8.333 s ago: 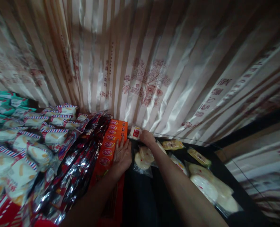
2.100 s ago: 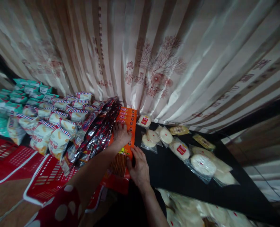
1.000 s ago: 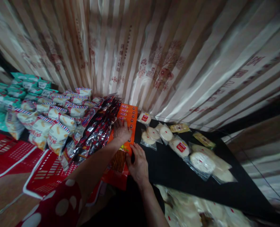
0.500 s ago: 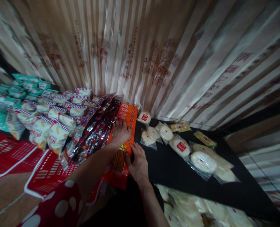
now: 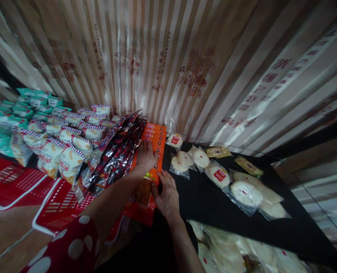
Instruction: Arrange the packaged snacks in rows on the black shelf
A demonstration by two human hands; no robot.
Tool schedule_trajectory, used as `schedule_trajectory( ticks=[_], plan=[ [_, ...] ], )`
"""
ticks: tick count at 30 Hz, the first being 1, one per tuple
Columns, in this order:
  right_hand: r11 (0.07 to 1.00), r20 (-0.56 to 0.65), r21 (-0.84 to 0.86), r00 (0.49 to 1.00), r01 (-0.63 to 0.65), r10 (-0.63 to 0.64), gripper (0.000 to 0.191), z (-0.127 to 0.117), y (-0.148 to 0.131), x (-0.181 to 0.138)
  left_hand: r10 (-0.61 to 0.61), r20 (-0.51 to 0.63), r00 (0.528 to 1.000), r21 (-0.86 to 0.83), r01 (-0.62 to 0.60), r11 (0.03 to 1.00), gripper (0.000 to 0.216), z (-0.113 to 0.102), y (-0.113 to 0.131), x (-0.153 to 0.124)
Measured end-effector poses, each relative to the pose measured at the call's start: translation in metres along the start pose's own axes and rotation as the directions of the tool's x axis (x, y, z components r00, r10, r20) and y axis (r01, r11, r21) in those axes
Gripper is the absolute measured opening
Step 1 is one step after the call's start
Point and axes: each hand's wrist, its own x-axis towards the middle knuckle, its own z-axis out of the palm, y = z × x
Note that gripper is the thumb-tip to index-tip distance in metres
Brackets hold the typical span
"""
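Note:
A row of orange snack packets [image 5: 156, 141] lies overlapped on a dark table, running from the curtain toward me. My left hand [image 5: 146, 156] rests flat on the middle of that row, fingers stretched out. My right hand [image 5: 165, 193] lies at the row's right edge near the front, fingers spread, thumb against a packet. Neither hand lifts anything.
Silvery red packets [image 5: 117, 159] lie left of the orange row, then white striped bags [image 5: 68, 159] and green bags [image 5: 3, 117]. Red baskets [image 5: 57, 204] stand at front left. Clear bags of round white cakes [image 5: 216, 174] cover the black tabletop [image 5: 208, 204] on the right. A striped curtain [image 5: 185, 68] hangs behind.
Over the last second both hands stay on the orange row; the view shifts slightly. Eight seconds ago my right hand was at a small packet by the curtain; it has come back to the row's front.

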Motion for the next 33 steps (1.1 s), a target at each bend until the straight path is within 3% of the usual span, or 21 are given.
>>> schedule_trajectory(
  ticks=[10,20,27,33],
  plan=[
    [0.999,0.033,0.050,0.999,-0.011,0.009,0.042,-0.003,-0.002,0.002,-0.042,0.016,0.999,0.005,0.042,0.999,0.056,0.005,-0.003,0.003],
    [1.000,0.017,0.016,1.000,-0.014,0.014,0.044,-0.001,-0.004,0.000,0.062,0.021,0.998,0.111,-0.064,0.992,0.048,-0.004,-0.001,0.001],
    [1.000,0.030,0.014,0.999,-0.026,0.026,0.043,-0.004,-0.005,-0.001,0.106,0.155,0.982,0.178,-0.134,0.975,0.040,-0.021,0.007,0.012],
    [0.999,0.034,0.019,0.999,-0.034,0.033,0.043,-0.004,-0.006,-0.001,0.133,0.148,0.980,0.177,-0.158,0.972,0.037,-0.025,0.009,0.016]
  ],
)
